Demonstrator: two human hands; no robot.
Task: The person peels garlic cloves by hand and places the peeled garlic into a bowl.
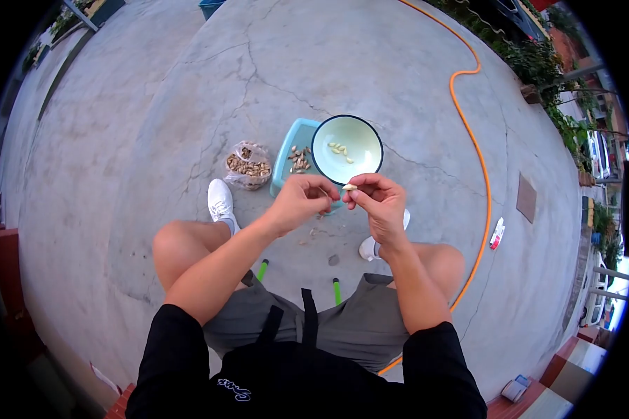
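Between thumb and fingertips, my right hand (383, 202) pinches a pale peeled garlic clove (350, 187). Close beside it on the left, my left hand (304, 201) has its fingers drawn together; what is in them, if anything, is too small to make out. Just beyond both hands stands a white bowl (365, 143) with a dark rim, and several peeled cloves (338, 149) lie in it. The bowl rests on a light-blue plastic surface (284, 162), where brownish unpeeled cloves (300, 159) are gathered left of the bowl.
A clear plastic bag (248, 180) of unpeeled cloves sits on the concrete at left. Bits of peel (313, 234) lie between my white shoes (221, 201). An orange hose (483, 167) curves along the right, near a small red-and-white packet (497, 234).
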